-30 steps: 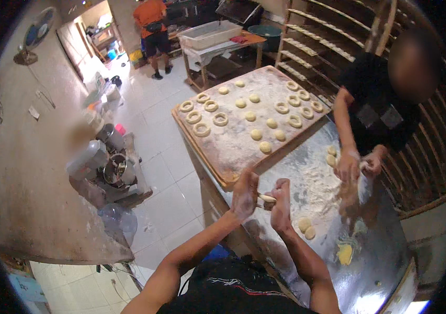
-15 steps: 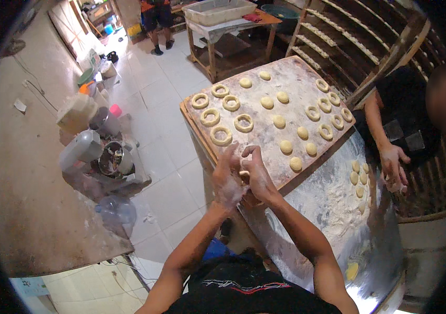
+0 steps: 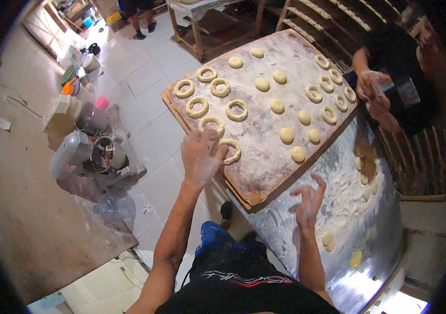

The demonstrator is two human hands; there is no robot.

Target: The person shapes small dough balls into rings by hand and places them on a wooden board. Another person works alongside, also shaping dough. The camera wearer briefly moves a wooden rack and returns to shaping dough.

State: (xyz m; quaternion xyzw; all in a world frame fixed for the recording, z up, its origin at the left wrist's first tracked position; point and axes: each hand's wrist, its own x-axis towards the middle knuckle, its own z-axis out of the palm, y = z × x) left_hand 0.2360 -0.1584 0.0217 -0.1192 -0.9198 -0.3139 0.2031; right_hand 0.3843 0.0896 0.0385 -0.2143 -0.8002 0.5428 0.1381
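Note:
My left hand [image 3: 202, 159] is over the near left edge of a floured wooden board [image 3: 262, 172], its fingers and thumb apart. The thumb touches a dough ring [image 3: 235, 157] at that edge. The fingertips partly cover another dough ring [image 3: 218, 123] just beyond it. More dough rings, such as one dough ring [image 3: 237, 110], lie farther up the left side. My right hand [image 3: 308, 203] hangs with loosely curled, separated fingers and nothing in them, right of the board's near corner and above a floured metal table [image 3: 280, 225].
Round dough pieces [image 3: 277, 105] run down the board's middle, with more dough rings [image 3: 328, 114] on its right. Across the table, a co-worker's hands [image 3: 379, 99] are close together. Dough pieces [image 3: 328, 239] lie on the metal. Left on the floor are containers and a clear bottle [image 3: 115, 208].
The dough ring that was between both my hands now lies on the board's near left edge. My right hand has moved right, over the metal table. The co-worker's hands have come together.

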